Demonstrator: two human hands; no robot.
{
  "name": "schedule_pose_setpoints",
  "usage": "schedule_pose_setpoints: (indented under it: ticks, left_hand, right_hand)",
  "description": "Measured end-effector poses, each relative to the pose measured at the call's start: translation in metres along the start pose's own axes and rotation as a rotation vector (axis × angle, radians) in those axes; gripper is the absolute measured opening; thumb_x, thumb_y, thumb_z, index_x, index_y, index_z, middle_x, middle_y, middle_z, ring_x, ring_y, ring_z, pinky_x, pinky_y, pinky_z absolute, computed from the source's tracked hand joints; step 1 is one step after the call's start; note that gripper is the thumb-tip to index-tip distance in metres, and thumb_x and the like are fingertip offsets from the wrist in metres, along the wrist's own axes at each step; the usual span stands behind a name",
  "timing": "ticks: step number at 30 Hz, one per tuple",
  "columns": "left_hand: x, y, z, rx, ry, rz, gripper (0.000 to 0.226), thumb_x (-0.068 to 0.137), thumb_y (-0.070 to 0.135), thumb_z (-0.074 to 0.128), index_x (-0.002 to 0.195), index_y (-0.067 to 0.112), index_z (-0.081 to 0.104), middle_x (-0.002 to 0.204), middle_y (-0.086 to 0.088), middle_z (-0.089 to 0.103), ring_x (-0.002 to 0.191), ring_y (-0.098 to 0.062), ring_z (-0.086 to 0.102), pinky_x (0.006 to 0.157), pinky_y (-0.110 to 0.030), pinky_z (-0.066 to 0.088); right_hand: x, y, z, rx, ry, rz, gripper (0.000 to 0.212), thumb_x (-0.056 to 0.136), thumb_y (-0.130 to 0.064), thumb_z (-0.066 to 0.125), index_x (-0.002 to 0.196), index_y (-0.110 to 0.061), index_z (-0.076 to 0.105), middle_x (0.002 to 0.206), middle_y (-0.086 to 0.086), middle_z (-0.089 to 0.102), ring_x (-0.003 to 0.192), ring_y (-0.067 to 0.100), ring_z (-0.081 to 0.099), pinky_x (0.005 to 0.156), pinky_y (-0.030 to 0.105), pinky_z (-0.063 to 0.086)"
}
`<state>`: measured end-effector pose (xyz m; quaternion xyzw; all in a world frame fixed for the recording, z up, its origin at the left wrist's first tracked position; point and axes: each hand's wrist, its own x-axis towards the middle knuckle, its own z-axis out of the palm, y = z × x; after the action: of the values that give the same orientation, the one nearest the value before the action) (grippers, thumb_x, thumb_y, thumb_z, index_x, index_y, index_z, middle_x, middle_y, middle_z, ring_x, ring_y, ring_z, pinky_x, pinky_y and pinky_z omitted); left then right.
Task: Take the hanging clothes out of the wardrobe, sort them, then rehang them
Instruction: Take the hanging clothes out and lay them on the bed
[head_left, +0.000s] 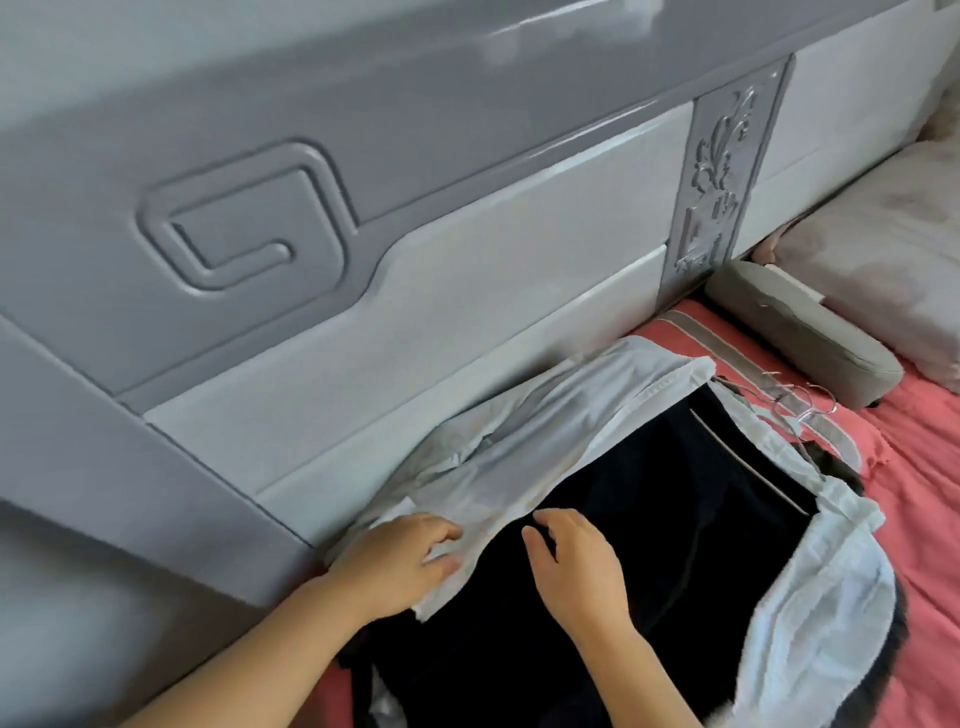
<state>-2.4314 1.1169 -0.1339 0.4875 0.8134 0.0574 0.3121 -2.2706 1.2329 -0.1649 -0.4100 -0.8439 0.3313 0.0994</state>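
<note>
A black garment (649, 519) lies flat on the pink bed sheet (914, 519). A white shirt (545, 431) is spread around it, one side folded back toward the headboard, the other side (831, 587) bunched at the right. My left hand (400, 561) rests on the white shirt's lower edge, its thumb and fingers bent over the fabric. My right hand (576, 556) sits on the black garment beside the white edge, fingers curled, and appears to pinch the dark cloth. Wire hanger hooks (800, 400) stick out past the collars.
A grey and white headboard (363, 260) runs along the far side, close to the clothes. A grey bolster (800, 332) and a pale pillow (893, 275) lie at the right. Open pink sheet spreads to the right of the pile.
</note>
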Motion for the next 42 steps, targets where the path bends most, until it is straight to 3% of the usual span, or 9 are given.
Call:
schedule_pose_setpoints:
  ticks: [5,8,14,18,20,23,31,35,42]
  left_hand:
    - [-0.102,-0.08,-0.019,-0.067,0.111,-0.163,0.038,0.094,0.043,0.048,0.131,0.034,0.051,0.127,0.013,0.054,0.111,-0.004,0.052,0.089,-0.019,0.04]
    - [-0.169,-0.124,-0.028,-0.14,0.212,-0.236,0.032,0.094,0.04,0.051,0.124,0.032,0.056,0.116,0.012,0.059,0.098,-0.001,0.053,0.079,-0.016,0.039]
    - [-0.298,-0.2,-0.036,-0.309,0.395,-0.432,0.027,0.091,0.044,0.055,0.114,0.032,0.061,0.098,0.015,0.065,0.086,0.0,0.06,0.082,-0.027,0.05]
    - [-0.401,-0.252,-0.031,-0.372,0.543,-0.593,0.023,0.091,0.045,0.053,0.105,0.03,0.062,0.084,0.015,0.065,0.066,0.003,0.056,0.067,-0.019,0.048]
    - [-0.449,-0.272,-0.027,-0.39,0.608,-0.676,0.022,0.092,0.047,0.051,0.106,0.033,0.06,0.082,0.016,0.062,0.07,0.002,0.057,0.06,-0.011,0.042]
    - [-0.522,-0.297,-0.02,-0.481,0.768,-0.803,0.025,0.09,0.049,0.052,0.107,0.033,0.061,0.082,0.015,0.064,0.073,-0.001,0.059,0.064,-0.015,0.045]
    - [-0.669,-0.319,-0.029,-0.44,1.086,-1.076,0.021,0.091,0.047,0.053,0.109,0.038,0.059,0.086,0.013,0.066,0.077,0.0,0.06,0.074,-0.02,0.05]
    - [-0.729,-0.32,-0.037,-0.399,1.257,-1.22,0.018,0.09,0.043,0.056,0.106,0.038,0.061,0.082,0.007,0.068,0.073,-0.004,0.061,0.074,-0.022,0.05]
    - [-0.839,-0.279,-0.082,-0.072,1.556,-1.477,0.013,0.086,0.05,0.056,0.095,0.043,0.061,0.083,0.021,0.065,0.072,0.007,0.057,0.071,-0.016,0.047]
  right_hand:
    - [-0.037,-0.107,0.055,0.028,-0.144,-0.251,0.033,0.096,-0.036,0.045,0.122,-0.021,0.058,0.12,-0.005,0.059,0.109,0.014,0.056,0.085,0.027,0.043]
    - [-0.068,-0.173,0.085,0.032,-0.199,-0.412,0.025,0.093,-0.034,0.049,0.105,-0.018,0.065,0.104,-0.001,0.065,0.097,0.019,0.06,0.081,0.031,0.045]
    - [-0.133,-0.287,0.134,0.045,-0.312,-0.611,0.044,0.079,-0.05,0.035,0.092,-0.022,0.066,0.092,-0.005,0.06,0.086,0.014,0.058,0.07,0.026,0.041]
    - [-0.181,-0.37,0.174,0.138,-0.398,-0.731,0.041,0.076,-0.053,0.042,0.086,-0.022,0.066,0.078,-0.014,0.052,0.071,0.003,0.053,0.064,0.019,0.041]
    - [-0.205,-0.409,0.19,0.176,-0.423,-0.812,0.049,0.071,-0.058,0.037,0.09,-0.023,0.067,0.075,-0.017,0.051,0.066,0.002,0.052,0.062,0.016,0.04]
    - [-0.245,-0.47,0.214,0.222,-0.536,-0.949,0.045,0.072,-0.059,0.042,0.094,-0.028,0.065,0.078,-0.011,0.057,0.073,0.009,0.056,0.063,0.021,0.046]
    - [-0.346,-0.617,0.264,0.333,-0.721,-1.387,0.047,0.069,-0.063,0.038,0.085,-0.026,0.063,0.074,-0.01,0.057,0.059,0.005,0.047,0.059,0.017,0.041]
    - [-0.394,-0.69,0.277,0.465,-0.883,-1.574,0.009,0.083,-0.043,0.062,0.087,-0.038,0.056,0.081,-0.012,0.057,0.078,0.005,0.056,0.063,0.013,0.043]
    - [-0.481,-0.807,0.238,0.791,-0.961,-1.774,0.011,0.071,-0.051,0.058,0.077,-0.042,0.056,0.072,-0.008,0.059,0.067,0.006,0.057,0.06,0.012,0.042]
